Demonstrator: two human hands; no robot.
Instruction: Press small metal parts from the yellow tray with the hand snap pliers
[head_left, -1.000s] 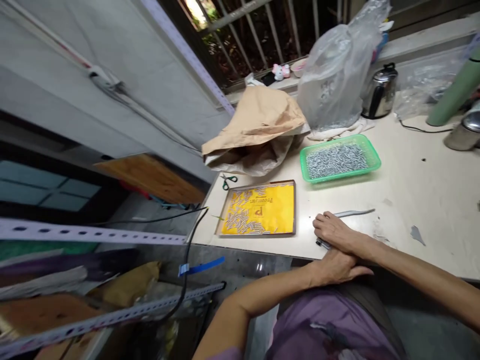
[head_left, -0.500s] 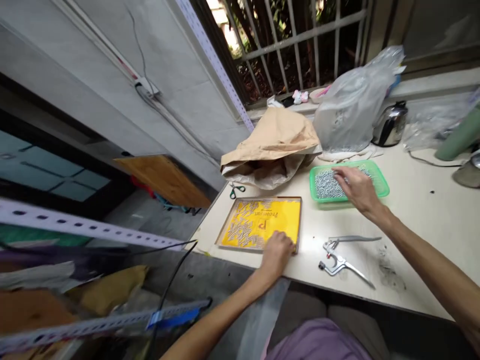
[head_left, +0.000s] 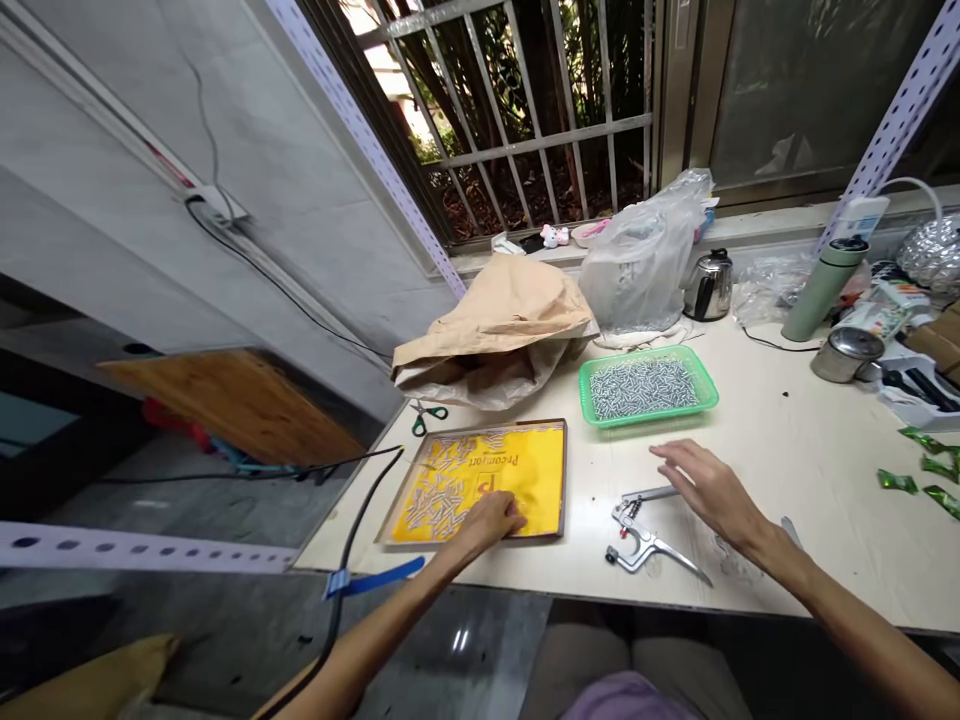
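A shallow tray [head_left: 565, 480] with a yellow printed sheet [head_left: 536, 475] lies near the table's front left edge, and many small metal pins [head_left: 435, 508] are scattered over its left half. My left hand [head_left: 491, 520] is over the tray's front part, fingers curled together; whatever it may hold is hidden. Above the metal pliers [head_left: 652, 545], my right hand [head_left: 709, 485] hovers with its fingers apart and nothing in them. Behind it stands a green basket [head_left: 589, 410] full of the same small metal pieces.
A brown paper bag [head_left: 510, 310] and green-handled scissors [head_left: 427, 415] lie behind the tray. Farther right are a plastic bag [head_left: 637, 270], a steel kettle [head_left: 709, 285], a green bottle [head_left: 825, 290] and green packets [head_left: 896, 482]. A black cable [head_left: 352, 530] crosses the left corner.
My right hand has come back from over the green basket toward the pliers. My left hand has shifted left over the tray. The view has turned to the right.
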